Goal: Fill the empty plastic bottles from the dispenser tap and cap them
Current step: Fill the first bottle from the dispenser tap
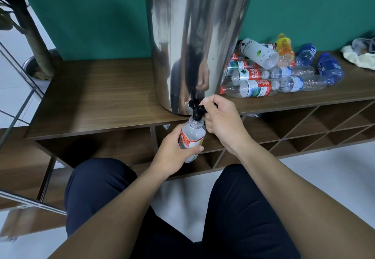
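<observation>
A tall steel dispenser stands on a low wooden cabinet, its black tap poking out at the front bottom. My left hand grips a clear plastic bottle with a white and orange label, uncapped, its mouth right under the tap spout. My right hand is curled round the tap's black lever. Whether water runs is hard to tell.
A heap of empty plastic bottles lies on the cabinet top to the right of the dispenser, with a crumpled cloth farther right. A potted plant stands at the left. Open cabinet compartments sit below; my knees are in front.
</observation>
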